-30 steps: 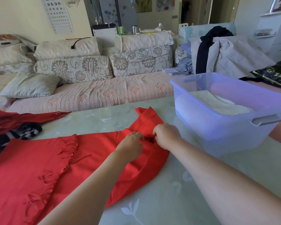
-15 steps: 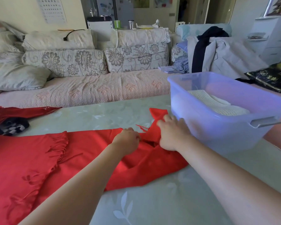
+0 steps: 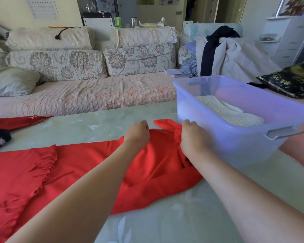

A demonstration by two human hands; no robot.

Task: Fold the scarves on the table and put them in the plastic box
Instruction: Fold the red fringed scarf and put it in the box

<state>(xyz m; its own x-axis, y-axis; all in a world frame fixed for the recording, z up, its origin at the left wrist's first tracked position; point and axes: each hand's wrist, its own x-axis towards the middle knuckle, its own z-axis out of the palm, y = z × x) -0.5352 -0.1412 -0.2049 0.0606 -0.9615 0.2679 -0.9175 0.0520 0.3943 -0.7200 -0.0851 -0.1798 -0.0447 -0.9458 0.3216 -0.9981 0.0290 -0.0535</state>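
- The table [image 3: 147,225] is carrying everything: a pale glossy top with a faint leaf pattern.
- The red scarf [image 3: 161,160] is lying flat across it, its long axis running left to right. The fringed end is doubling back over the cloth at the left, and the other end is bunching against the box.
- The plastic box [image 3: 235,142], translucent and bluish, is sitting just right of the scarf's end and is nearer the right hand. A folded cream scarf [image 3: 230,113] is lying inside.
- The right hand [image 3: 193,139] is curling round the gathered red cloth beside the box wall.
- The left hand [image 3: 138,135] is curling onto the far edge and seems to be pinching it. Most of the scarf is stretching away to its left, so the next fold probably has to travel along that line.
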